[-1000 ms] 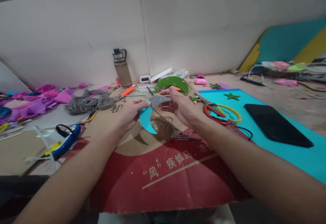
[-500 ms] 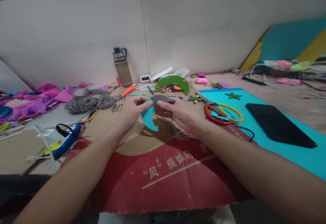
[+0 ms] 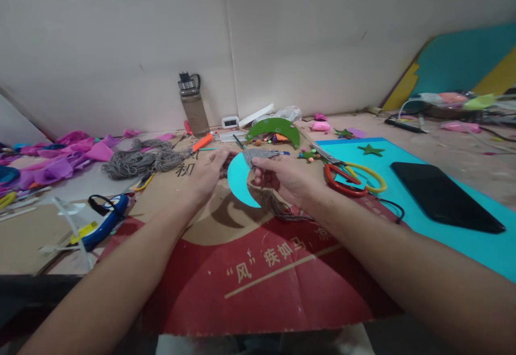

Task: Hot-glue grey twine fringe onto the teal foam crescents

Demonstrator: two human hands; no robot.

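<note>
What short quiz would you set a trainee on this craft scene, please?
1. True or false: the phone lies on the cyan sheet.
2. Pick one: the crescent that the right hand holds is A) pink, B) cyan, C) yellow.
3. What is wound round the crescent's upper tip?

Key: 1 true. 2 B. 3 grey yarn.
</note>
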